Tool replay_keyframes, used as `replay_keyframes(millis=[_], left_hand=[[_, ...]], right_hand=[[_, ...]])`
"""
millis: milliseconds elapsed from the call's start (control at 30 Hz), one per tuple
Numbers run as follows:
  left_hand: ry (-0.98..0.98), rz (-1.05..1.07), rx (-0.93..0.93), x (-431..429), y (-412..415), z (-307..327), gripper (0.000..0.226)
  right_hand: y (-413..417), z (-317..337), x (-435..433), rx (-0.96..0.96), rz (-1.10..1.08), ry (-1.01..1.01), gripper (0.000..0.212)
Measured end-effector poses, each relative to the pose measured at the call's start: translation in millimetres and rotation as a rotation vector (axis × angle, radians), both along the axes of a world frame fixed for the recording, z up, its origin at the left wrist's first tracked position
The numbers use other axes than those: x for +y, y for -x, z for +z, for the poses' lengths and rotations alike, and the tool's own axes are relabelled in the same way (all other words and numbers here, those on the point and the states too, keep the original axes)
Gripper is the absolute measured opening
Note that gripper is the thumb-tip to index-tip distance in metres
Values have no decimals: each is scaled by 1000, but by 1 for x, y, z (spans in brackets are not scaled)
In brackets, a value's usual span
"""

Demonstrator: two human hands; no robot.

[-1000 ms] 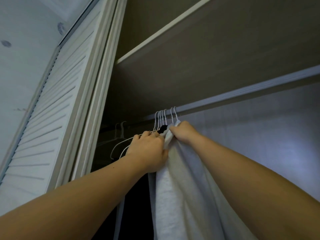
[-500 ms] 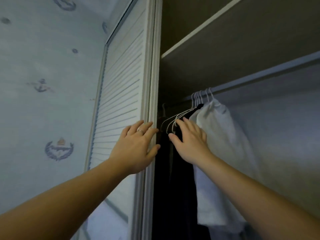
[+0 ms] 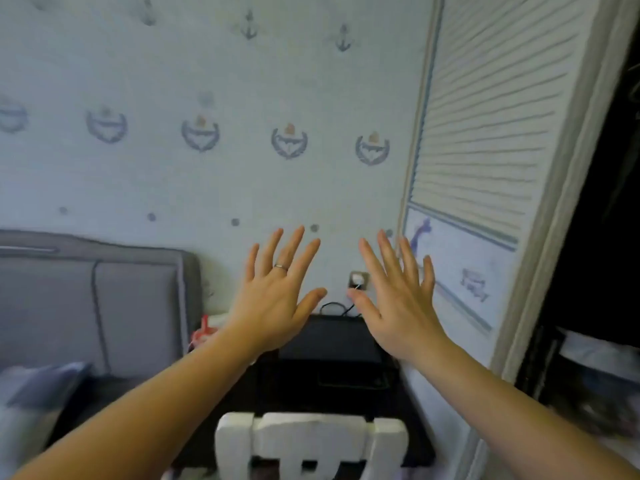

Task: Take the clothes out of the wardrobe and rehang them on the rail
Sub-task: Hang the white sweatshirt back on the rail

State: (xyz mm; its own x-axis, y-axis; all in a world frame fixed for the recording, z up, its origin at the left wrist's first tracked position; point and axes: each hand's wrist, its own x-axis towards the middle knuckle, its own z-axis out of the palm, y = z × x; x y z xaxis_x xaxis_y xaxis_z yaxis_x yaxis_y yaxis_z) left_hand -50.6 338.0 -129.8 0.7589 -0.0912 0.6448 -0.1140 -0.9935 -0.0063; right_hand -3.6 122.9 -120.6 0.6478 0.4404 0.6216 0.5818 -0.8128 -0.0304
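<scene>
1. Wardrobe (image 3: pixel 599 216): a dark opening at the far right edge, beyond its louvred door (image 3: pixel 485 126); the clothes inside cannot be made out.
2. Left hand (image 3: pixel 273 299) and right hand (image 3: pixel 398 303): raised toward the wall (image 3: pixel 207 174), fingers spread, holding nothing.
3. The right hand is nearer the opening; a reach would likely go rightward, past the door.

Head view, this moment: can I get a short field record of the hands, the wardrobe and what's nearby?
left hand: fingers straight and spread, ring on one, holds nothing
right hand: spread the same way, holds nothing
wardrobe door: louvred, at the right, dark opening beyond it
ahead: patterned wall with wall socket
below: white chair back
</scene>
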Motion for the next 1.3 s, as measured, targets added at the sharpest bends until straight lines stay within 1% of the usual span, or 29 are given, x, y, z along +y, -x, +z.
replay_keyframes(millis=[167,300,500,633,733,833,933,1000,1133,1200,1300], left_hand=[[120,290,125,99,131,-89,73],[198,556,208,156,240,-146,73],[355,930,296,198,401,-211,74],[432,1159,337,213,494,-242,75],[479,1322,333,230,561,-263,75],[528,1413,381,246,600,-271,77],[618,1516,370,265,642,-286,84],[677,1575,374,277,670,-297,83],[877,1682,420,303,721,-322,86],[970,1742,412,308,746,-335,87],[1045,1824,416,307,783,-351,88]], right_hand=[[80,-76,114,143,248,100,72],[143,-126,198,227,461,182,73],[248,-190,309,362,814,320,74],[323,-225,373,380,1051,437,74],[382,-244,422,374,1191,524,74],[418,-259,461,373,1270,559,76],[461,-273,510,382,1357,620,75],[491,-280,539,390,1403,667,75],[544,-305,584,438,1468,789,78],[568,-317,601,452,1503,856,77],[604,-336,621,411,1560,951,79]])
